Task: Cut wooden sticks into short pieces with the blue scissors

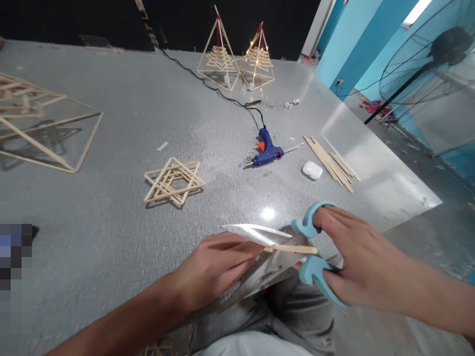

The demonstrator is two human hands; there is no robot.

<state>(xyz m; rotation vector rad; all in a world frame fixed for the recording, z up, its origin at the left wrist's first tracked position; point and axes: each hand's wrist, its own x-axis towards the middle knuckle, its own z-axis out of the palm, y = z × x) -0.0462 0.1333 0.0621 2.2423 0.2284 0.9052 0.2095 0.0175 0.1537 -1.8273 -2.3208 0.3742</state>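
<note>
My right hand (356, 262) grips the light blue handles of a large pair of scissors (313, 272), whose blades are spread apart and point left. My left hand (218, 262) pinches a short wooden stick (295, 249), which crosses the scissors near the base of the blades. The left fingertips are partly behind the upper blade. Beyond my left hand, a star-shaped frame of stacked sticks (174, 182) lies on the grey table (122, 217).
A blue glue gun (267, 151) with a black cord lies mid-table. Right of it are a white case (312, 170) and loose sticks (330, 163). Two stick pyramids (218, 59) stand at the back; a larger frame (48, 123) is at left. A fan (449, 47) stands right.
</note>
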